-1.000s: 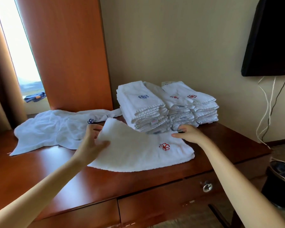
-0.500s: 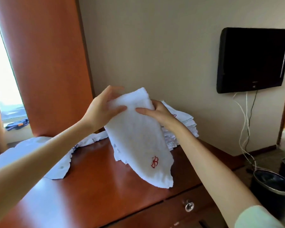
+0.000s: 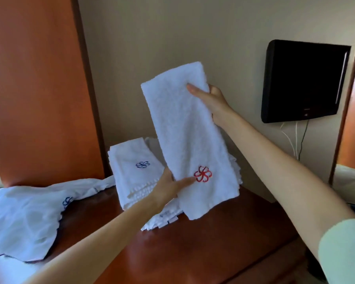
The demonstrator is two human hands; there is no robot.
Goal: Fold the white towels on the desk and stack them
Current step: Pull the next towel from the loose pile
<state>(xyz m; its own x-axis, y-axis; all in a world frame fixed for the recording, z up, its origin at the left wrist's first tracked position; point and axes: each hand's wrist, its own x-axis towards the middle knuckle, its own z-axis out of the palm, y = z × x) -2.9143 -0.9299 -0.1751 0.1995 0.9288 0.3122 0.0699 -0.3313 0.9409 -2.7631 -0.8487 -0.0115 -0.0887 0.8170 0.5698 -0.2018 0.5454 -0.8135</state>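
Above the counter (image 3: 213, 242): one folded towel (image 3: 184, 130), long axis upright; my right hand (image 3: 211, 101) pinches its top edge, my left hand (image 3: 168, 187) grips its lower edge; stack (image 3: 135, 173) sits just behind and below, nearer my left.

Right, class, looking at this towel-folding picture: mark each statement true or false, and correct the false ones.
1. The held towel bears a red flower emblem. True.
2. The right hand grips that towel near its top. True.
3. The left hand lies flat on the desk. False: it holds the towel's lower part, beside the emblem.
4. The top towel of the folded stack shows a blue emblem. True.
5. The unfolded cloth lies right of the stack. False: it lies to the stack's left, on the desk.
6. The wall television shows a picture. False: its screen is dark.
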